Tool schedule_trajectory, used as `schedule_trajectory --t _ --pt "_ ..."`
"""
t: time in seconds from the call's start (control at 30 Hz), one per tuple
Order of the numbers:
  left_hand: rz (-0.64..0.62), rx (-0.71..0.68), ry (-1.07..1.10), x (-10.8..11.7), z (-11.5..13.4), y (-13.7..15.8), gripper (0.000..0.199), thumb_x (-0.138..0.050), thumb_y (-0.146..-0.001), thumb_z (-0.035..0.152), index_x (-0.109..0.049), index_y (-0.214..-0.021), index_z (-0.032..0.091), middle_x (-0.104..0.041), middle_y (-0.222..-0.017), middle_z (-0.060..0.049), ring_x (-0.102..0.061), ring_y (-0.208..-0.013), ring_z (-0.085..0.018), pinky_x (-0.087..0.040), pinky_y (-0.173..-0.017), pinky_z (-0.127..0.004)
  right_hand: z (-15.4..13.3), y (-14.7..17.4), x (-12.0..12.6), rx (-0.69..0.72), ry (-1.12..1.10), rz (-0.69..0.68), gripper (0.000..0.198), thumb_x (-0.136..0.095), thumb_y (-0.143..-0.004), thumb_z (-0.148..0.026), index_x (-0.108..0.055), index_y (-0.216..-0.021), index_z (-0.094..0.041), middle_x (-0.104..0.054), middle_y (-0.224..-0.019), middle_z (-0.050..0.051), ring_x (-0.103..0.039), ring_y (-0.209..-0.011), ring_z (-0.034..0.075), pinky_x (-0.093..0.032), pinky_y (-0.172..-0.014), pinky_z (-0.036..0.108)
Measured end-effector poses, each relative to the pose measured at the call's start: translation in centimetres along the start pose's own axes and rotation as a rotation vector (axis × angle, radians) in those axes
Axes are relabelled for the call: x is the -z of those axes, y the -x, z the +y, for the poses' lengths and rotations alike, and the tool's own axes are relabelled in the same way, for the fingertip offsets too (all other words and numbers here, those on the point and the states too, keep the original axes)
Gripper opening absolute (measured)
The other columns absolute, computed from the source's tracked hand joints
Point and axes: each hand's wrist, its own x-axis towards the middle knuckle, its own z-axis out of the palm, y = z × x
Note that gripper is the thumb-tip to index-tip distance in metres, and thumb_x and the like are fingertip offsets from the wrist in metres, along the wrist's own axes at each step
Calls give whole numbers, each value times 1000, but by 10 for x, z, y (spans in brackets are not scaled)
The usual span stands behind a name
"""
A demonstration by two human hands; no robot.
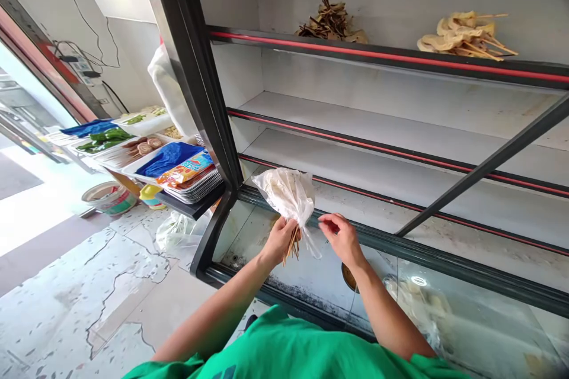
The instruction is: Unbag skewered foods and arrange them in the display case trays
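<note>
My left hand is closed around a bundle of thin wooden skewers whose ends stick out below the fist. Pale food at the top of the skewers is wrapped in a clear plastic bag, gathered at its neck. A loose tail of the bag hangs on the right side. Just right of the bag, apart from it, my right hand has loosely bent fingers with no object visible between them. Both hands are in front of the lower frame of a shelved display cabinet.
Skewered pale food and darker skewers lie on the top shelf. A black post and a slanted bar frame the cabinet. To the left are food trays, stacked trays and a bucket.
</note>
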Motion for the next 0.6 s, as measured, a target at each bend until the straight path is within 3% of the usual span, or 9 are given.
schedule_trajectory --t 0.13,0.37,0.47,0.6 --pt "-108 25 99 14 0 -1 39 -64 -70 52 -50 -70 16 -46 -53 5 -37 -47 -6 -29 -46 -19 -6 2 -35 117 3 -109 20 -56 -84 -27 -64 -100 -19 -61 -91 5 -56 -71 12 -49 -71 25" --pt "-140 52 205 32 -8 -5 53 -66 -64 65 -57 -67 12 -56 -61 -2 -48 -57 -11 -38 -56 -22 -23 -1 -68 166 277 -121 10 -50 -77 -13 -59 -80 -16 -58 -76 4 -55 -70 14 -45 -67 26" --pt "-129 56 195 39 -14 -10 50 -66 -66 62 -59 -69 12 -56 -61 -2 -49 -56 -11 -39 -57 -23 -23 -4 -73 68 223 -114 6 -52 -73 -16 -58 -71 -17 -56 -69 2 -51 -63 13 -43 -63 25" --pt "-144 92 143 50 -18 -17 54 -63 -64 68 -55 -66 14 -49 -52 1 -40 -45 -8 -29 -45 -21 -22 -6 -81 -251 -164 -150 15 -58 -72 -31 -60 -72 -16 -58 -64 1 -50 -57 12 -43 -58 24"
